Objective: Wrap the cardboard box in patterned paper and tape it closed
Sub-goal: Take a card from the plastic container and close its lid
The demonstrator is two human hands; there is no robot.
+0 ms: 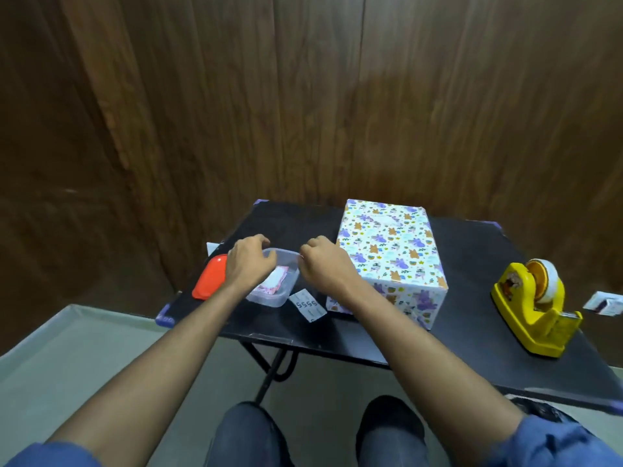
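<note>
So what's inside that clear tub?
The tub holds a small pink-and-white packet. The left hand covers its far corner, so anything there stays hidden.

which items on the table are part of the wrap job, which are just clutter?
Job:
- wrapped box, already covered in patterned paper
- yellow tape dispenser

Lying about, though handled:
- clear plastic container, left hand and right hand at its rim
- red lid
- white numbered tag
- small card by the table's right edge
</note>
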